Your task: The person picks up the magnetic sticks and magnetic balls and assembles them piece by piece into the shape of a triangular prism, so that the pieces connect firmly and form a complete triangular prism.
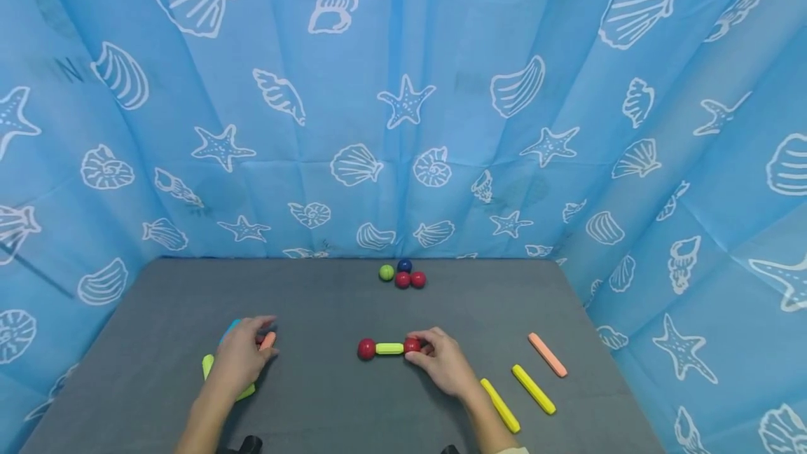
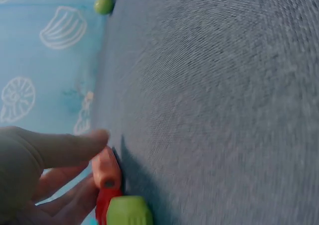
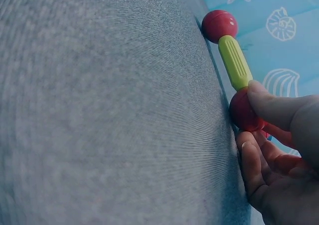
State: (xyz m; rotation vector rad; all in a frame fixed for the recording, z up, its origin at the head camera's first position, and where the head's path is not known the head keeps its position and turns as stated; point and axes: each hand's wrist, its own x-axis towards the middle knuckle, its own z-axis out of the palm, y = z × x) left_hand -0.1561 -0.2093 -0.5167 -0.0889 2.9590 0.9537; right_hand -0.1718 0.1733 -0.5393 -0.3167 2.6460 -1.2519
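- Blue curtain [image 1: 403, 47] with white shells and starfish hangs behind a grey table [image 1: 315, 398].
- Just below the middle of the head view is a small bar [image 1: 389, 349]: a lime stick [image 3: 233, 63] joining a left red ball [image 1: 366, 349] and a right red ball [image 1: 412, 345].
- Right hand [image 1: 444, 363]: thumb and fingers bent in round the right red ball, pinching it.
- Left hand [image 1: 239, 356], lower left of the head view: fingers parted about an orange stick [image 2: 105, 171] — whether they grip it, I cannot tell.
- Likeliest trouble: with only one end held, a sharp lift or twist might make the bar sag or work a ball loose at its joint.
- Another risk: the orange stick sits close against a red piece [image 2: 105, 202] and a green piece [image 2: 129, 212], so a hasty pull could drag or upset these.
- Long axis of the bar: left to right across the head view, almost level — free end towards the left edge, held end towards the right.
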